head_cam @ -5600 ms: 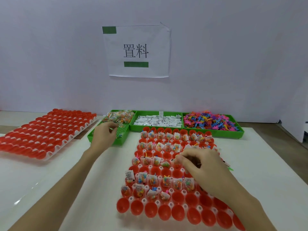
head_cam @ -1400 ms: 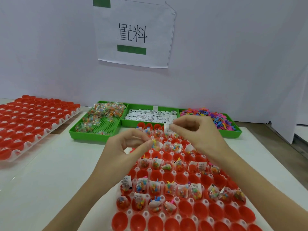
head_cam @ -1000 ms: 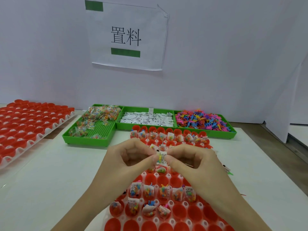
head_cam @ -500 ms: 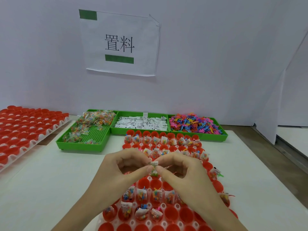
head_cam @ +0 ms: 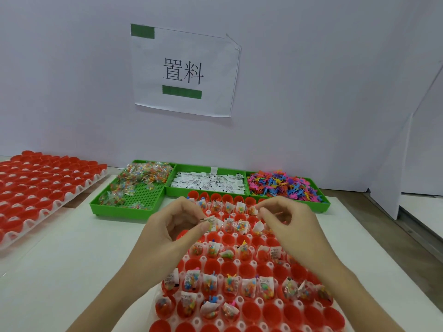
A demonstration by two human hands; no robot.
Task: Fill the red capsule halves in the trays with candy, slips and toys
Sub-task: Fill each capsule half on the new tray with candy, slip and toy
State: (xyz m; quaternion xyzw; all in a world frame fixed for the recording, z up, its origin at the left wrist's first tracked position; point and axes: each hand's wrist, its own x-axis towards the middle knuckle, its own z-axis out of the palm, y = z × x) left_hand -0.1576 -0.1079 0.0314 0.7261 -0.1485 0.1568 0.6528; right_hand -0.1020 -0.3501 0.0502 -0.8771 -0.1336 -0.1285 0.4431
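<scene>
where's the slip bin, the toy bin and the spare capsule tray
slip bin (head_cam: 208, 167): head view, far green rim
toy bin (head_cam: 324, 205): head view, right front green wall
spare capsule tray (head_cam: 51, 205): head view, white front edge

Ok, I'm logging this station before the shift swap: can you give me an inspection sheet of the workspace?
Surface: white table, bare at left front.
Job's things: near capsule tray partly filled, front rows empty; second capsule tray at left, unfilled; green bins hold candy packets, slips, toys.
Clutter: nothing seen.
Grippers: left hand pinches a slip; right hand curled, contents unclear.
Cables: nothing seen.
Surroundings: white wall with paper sign.
</scene>
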